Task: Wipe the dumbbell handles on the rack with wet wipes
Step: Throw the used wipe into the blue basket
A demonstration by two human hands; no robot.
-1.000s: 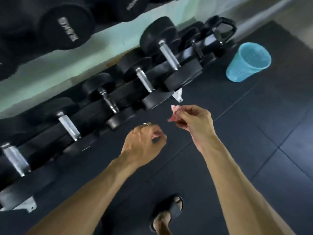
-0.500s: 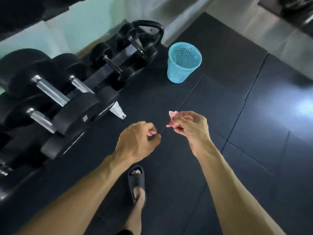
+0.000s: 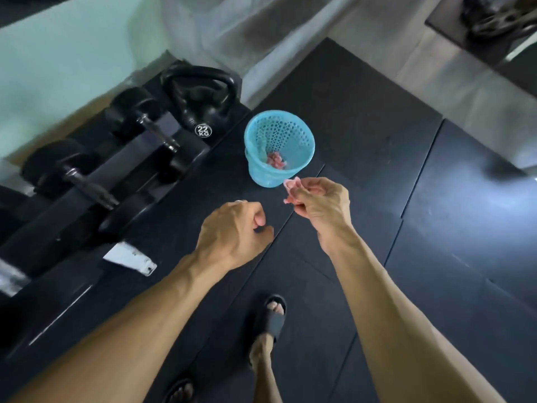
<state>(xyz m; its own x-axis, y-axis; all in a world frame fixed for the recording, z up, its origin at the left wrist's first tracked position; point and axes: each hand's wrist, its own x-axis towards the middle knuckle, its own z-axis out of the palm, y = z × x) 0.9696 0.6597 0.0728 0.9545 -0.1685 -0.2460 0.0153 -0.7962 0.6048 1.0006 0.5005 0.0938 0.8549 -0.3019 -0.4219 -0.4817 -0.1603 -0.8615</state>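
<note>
- Right now the crumpled pink wet wipe (image 3: 291, 189) is pinched in the fingertips of the right hand (image 3: 321, 203), held in the air just near-side of the light blue perforated plastic waste basket (image 3: 302, 141).
- Right hand: fingers curled, clamped on the wipe; wipe sticks out to the left of the fingers.
- Left hand (image 3: 232, 232): loosely curled, holding nothing, hanging over the floor left of the right hand, apart from it. Ring visible on one finger.
- Basket stands on the black rubber floor mats (image 3: 436, 257), far of both hands; pink crumpled wipes (image 3: 275, 160) lie in its bottom.
- Black dumbbells with dark metal handles (image 3: 87, 184) sit on the black angled dumbbell rack (image 3: 122, 167) at left; blurred, handle detail hard to read.
- Black kettlebell marked 22 KG (image 3: 203, 109) at the far end of the rack, just left of the basket.
- White rack foot plate (image 3: 130, 258) on the floor, left of the left hand.
- Two feet in dark slide sandals (image 3: 271, 318) at the near edge, between the forearms.
</note>
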